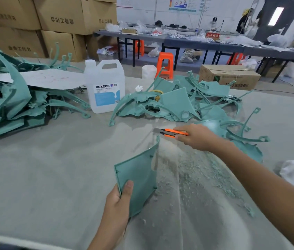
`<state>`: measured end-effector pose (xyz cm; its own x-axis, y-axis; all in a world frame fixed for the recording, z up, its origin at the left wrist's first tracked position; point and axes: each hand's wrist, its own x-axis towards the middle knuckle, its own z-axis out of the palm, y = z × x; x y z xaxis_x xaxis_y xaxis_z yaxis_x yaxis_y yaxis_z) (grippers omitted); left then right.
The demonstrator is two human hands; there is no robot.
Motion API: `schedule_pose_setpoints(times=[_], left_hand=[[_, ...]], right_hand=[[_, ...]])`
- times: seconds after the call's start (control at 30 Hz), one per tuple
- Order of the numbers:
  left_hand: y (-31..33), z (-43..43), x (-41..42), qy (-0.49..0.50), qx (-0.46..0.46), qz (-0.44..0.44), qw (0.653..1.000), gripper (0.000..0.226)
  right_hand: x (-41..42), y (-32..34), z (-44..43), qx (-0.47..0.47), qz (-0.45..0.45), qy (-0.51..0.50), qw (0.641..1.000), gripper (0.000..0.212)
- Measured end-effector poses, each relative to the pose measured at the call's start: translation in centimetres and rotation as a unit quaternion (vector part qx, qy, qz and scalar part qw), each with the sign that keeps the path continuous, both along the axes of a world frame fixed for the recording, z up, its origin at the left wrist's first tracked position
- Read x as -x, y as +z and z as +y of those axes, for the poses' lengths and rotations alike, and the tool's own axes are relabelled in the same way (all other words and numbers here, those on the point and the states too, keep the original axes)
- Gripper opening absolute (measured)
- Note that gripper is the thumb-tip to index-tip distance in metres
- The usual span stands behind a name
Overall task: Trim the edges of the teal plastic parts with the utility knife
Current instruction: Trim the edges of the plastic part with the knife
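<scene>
Ideally left hand (118, 201) grips teal panel (137, 177) steady w/ thumb clear, right hand (194, 138) holding knife (169, 132) shaves curved edge away from body.

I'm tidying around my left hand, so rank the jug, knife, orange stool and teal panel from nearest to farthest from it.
1. The teal panel, held in the left hand.
2. The knife, ahead to the right, in the right hand.
3. The jug, farther back on the table.
4. The orange stool, past the table.
</scene>
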<state>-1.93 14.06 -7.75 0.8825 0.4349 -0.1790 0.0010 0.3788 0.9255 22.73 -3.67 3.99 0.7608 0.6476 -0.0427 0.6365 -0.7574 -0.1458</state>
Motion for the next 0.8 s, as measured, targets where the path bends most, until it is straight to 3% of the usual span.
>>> schedule_pose_setpoints(times=[0.2, 0.4, 0.6, 0.7, 0.8], left_hand=[[0.1, -0.2, -0.1, 0.004, -0.017, 0.004, 1.000, 0.024], [0.4, -0.3, 0.2, -0.004, -0.026, 0.002, 1.000, 0.023], [0.6, -0.4, 0.3, 0.006, -0.014, 0.002, 1.000, 0.024], [0.6, -0.4, 0.4, 0.001, -0.004, -0.002, 1.000, 0.025], [0.5, -0.2, 0.3, -0.006, 0.014, 0.002, 1.000, 0.024]], right_hand=[[8.3, 7.6, 1.1, -0.016, 0.047, 0.132, 0.990, 0.023], [12.3, 9.6, 3.2, 0.082, -0.001, 0.169, 0.982, 0.025], [8.2, 10.1, 4.2, 0.100, 0.138, 0.125, 0.977, 0.025], [3.2, 8.9, 3.9, 0.145, 0.136, 0.081, 0.977, 0.030], [-2.4, 7.4, 2.6, 0.135, 0.199, 0.010, 0.971, 0.029]])
